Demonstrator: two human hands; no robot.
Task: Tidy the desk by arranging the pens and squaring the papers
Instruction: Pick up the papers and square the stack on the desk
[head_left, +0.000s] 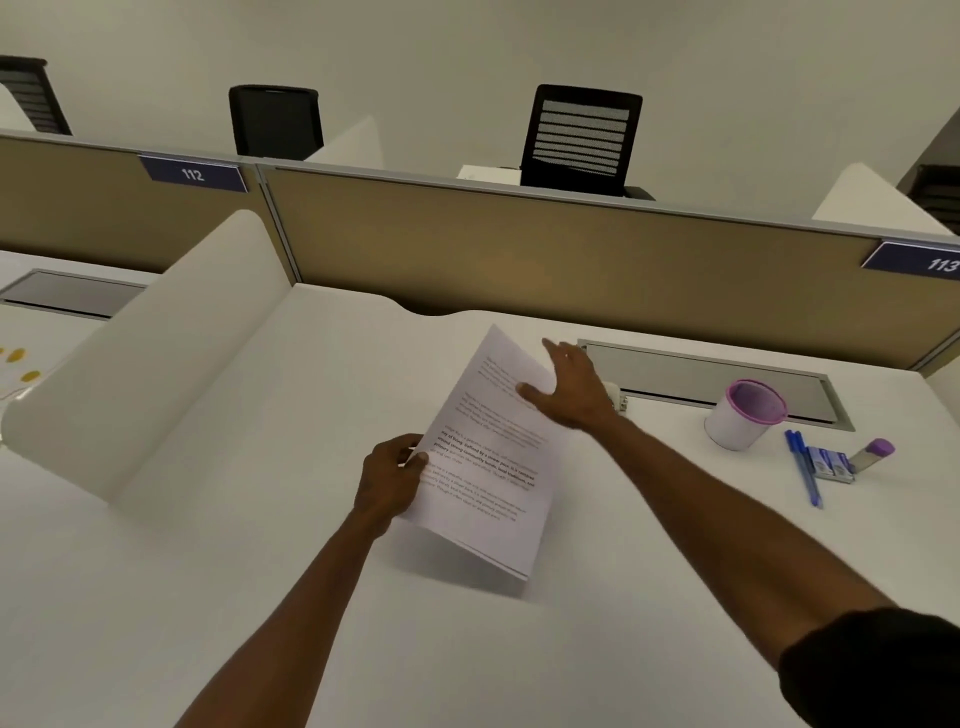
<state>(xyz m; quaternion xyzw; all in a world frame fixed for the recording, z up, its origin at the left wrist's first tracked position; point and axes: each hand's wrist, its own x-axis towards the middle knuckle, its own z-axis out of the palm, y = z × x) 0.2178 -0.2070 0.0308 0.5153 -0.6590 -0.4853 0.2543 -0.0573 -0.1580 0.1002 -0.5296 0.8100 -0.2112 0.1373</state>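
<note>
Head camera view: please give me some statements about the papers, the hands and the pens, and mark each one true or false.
1. The left hand grips the papers at their left edge. True.
2. The right hand is curled into a fist. False: its fingers are spread, flat against the papers' far right edge.
3. The blue pens stand inside the cup. False: they lie on the desk beside it.
4. The cup has a purple rim. True.
5. The papers are blank. False: printed text shows on the top sheet.
</note>
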